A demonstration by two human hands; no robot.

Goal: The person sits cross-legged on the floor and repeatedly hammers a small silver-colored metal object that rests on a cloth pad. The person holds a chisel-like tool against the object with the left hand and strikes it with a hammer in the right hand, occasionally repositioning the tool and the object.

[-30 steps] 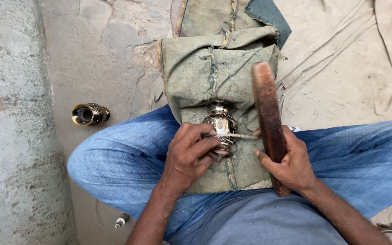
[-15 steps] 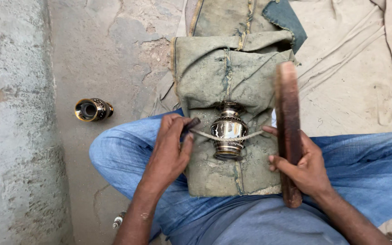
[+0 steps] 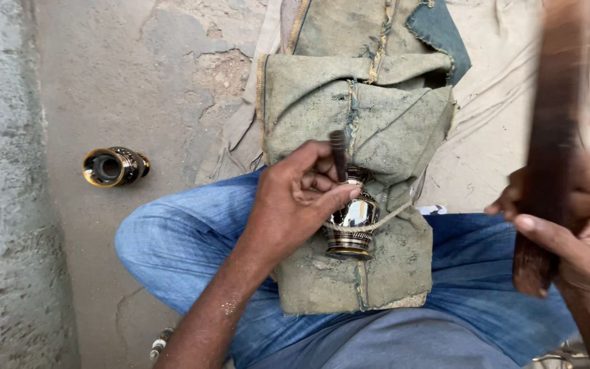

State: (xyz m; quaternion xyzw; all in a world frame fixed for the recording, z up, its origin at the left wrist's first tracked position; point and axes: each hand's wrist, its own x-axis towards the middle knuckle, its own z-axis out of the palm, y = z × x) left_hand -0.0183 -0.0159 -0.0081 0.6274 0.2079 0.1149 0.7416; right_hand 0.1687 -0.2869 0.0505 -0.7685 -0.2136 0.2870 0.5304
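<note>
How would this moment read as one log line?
left hand: holds punch on metal pot | right hand: grips wooden bat | pot: on cloth pad

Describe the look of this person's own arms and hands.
Both forearms are bare, with no sleeves in view. The left hand wears no glove, ring or watch, and pale dust speckles its forearm. The right hand is bare too, blurred at the frame edge.

Shiny silver-and-brass vase (image 3: 353, 222), faded green cloth (image 3: 360, 116), blue jeans (image 3: 186, 239), dark brown wooden bat (image 3: 548, 157), grey concrete floor (image 3: 104, 82)

Cracked concrete floor (image 3: 172, 82), pale cloth sheet (image 3: 493, 137) at right.
</note>
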